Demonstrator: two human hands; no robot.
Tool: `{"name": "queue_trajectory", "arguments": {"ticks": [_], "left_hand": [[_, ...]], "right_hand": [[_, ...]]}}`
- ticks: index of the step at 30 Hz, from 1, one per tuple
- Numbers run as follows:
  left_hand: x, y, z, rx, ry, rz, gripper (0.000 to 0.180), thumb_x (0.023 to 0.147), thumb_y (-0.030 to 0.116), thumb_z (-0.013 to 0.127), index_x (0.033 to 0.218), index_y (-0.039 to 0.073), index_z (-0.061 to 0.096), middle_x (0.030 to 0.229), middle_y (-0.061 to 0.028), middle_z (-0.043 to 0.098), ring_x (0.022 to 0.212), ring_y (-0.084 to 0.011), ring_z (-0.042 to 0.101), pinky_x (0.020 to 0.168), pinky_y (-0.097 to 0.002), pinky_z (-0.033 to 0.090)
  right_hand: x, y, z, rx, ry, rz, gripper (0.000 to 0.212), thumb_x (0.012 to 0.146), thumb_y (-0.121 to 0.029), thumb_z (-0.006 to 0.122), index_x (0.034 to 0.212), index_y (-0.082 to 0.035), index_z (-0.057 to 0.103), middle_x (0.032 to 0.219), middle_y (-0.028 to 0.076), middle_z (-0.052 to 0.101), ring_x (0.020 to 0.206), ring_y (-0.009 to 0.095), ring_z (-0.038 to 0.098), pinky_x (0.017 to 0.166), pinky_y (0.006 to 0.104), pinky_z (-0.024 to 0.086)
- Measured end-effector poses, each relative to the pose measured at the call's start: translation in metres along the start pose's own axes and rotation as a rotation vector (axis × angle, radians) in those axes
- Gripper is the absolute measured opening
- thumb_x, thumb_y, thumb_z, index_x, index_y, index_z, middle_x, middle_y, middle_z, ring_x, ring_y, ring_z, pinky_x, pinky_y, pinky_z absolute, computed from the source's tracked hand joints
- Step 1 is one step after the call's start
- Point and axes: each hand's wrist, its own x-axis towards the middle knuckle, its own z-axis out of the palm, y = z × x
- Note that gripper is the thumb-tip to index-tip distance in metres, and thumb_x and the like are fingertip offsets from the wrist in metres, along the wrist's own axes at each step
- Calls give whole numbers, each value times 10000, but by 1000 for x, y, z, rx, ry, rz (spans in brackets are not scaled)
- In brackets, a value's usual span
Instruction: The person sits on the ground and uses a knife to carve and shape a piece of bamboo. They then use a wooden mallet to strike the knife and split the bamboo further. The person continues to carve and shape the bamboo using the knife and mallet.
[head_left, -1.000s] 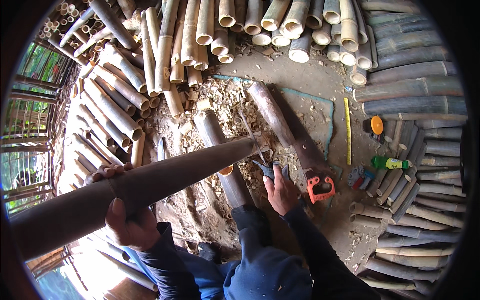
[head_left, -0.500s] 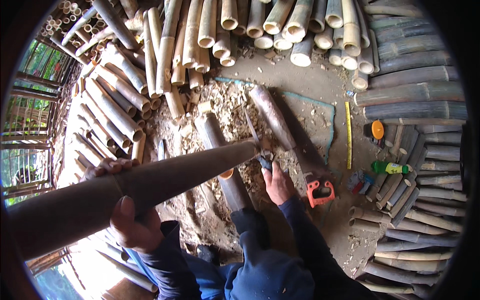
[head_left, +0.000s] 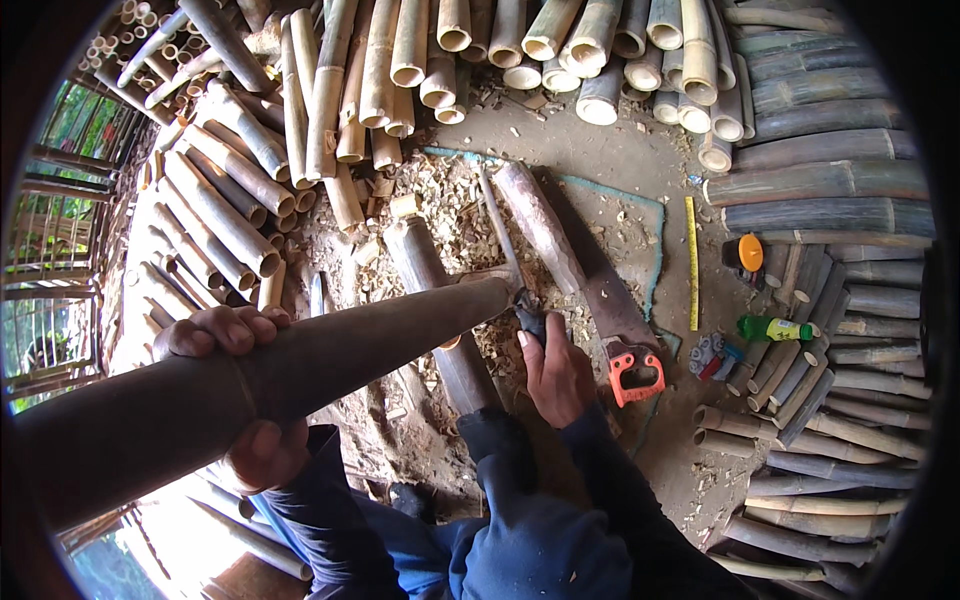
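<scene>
My left hand [head_left: 268, 455] grips a thick, dark bamboo pole [head_left: 340, 355], fingers over its top and thumb below. The pole slants from the lower left toward the middle, its far end close to my right hand [head_left: 558, 378]. That hand is closed around the dark handle of a long, narrow-bladed knife [head_left: 501, 232]. The blade points away from me, with its base against or right beside the pole's end; exact contact is hard to see. Beneath the pole lies a shorter bamboo length [head_left: 468, 385], its near end by my dark-covered foot [head_left: 495, 435].
Wood shavings [head_left: 455, 235] cover the ground. A saw with an orange handle [head_left: 634, 374] and a pale bamboo piece [head_left: 540, 225] lie right of the knife. Beyond are a yellow measuring strip [head_left: 692, 265], a green bottle [head_left: 775, 329] and stacked bamboo [head_left: 820, 185].
The knife blade has swung to point more straight away from me, and my right hand has turned with it. My left fingers reach further over the pole, which has shifted slightly.
</scene>
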Motion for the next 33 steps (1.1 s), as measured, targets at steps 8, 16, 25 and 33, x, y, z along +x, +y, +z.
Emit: {"name": "queue_trajectory", "arguments": {"ticks": [8,16,25,33], "left_hand": [[-5,2,9,4,-16,13,738,664,194,850,1267,94,437,1116,-88,547,1094,-261,582,1033,-453,463],[-4,0,13,31,79,-24,743,651,202,858,1258,100,440,1112,-86,544,1094,-261,572,1036,-458,451],[-2,-1,2,15,89,-23,755,656,197,872,1264,92,437,1116,-91,538,1100,-267,566,1046,-452,444],[7,-1,9,4,17,-34,736,661,206,859,1255,100,438,1121,-84,525,1102,-250,555,1058,-436,436]], "right_hand": [[-11,46,30,-161,-176,235,318,1016,-349,549,1139,-66,472,783,254,670,749,449,673,611,535,512],[-21,42,45,-114,-52,175,382,1022,-318,554,1236,-11,475,845,259,670,754,459,661,622,525,515],[-13,-3,3,180,77,76,343,1011,-241,580,1208,23,484,896,277,670,799,477,656,661,525,520],[-6,8,10,15,-92,175,353,1025,-309,551,1148,16,489,824,276,662,808,471,655,645,517,521]]}}
